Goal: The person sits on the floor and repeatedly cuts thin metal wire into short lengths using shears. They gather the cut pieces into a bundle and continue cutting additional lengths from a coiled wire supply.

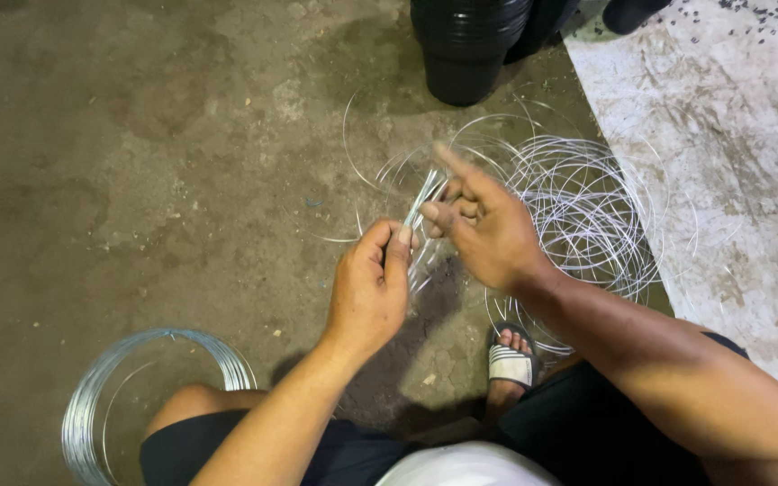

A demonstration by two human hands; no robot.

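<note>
Centre of the frame, both hands are together on a bundle of thin wire strands [422, 209]. The left hand [369, 290] is clenched around the lower end, thumb pressed on top. The right hand [486, 227] pinches the upper part, index finger stretched out, blurred. Behind them, right of centre, loose wire loops [587, 211] sprawl over the dirt floor [137, 162]. A neat wire coil [92, 400] lies at lower left by the knee. Stacked black pots [466, 40] stand at the top edge. A sandalled foot [511, 360] shows below the hands.
</note>
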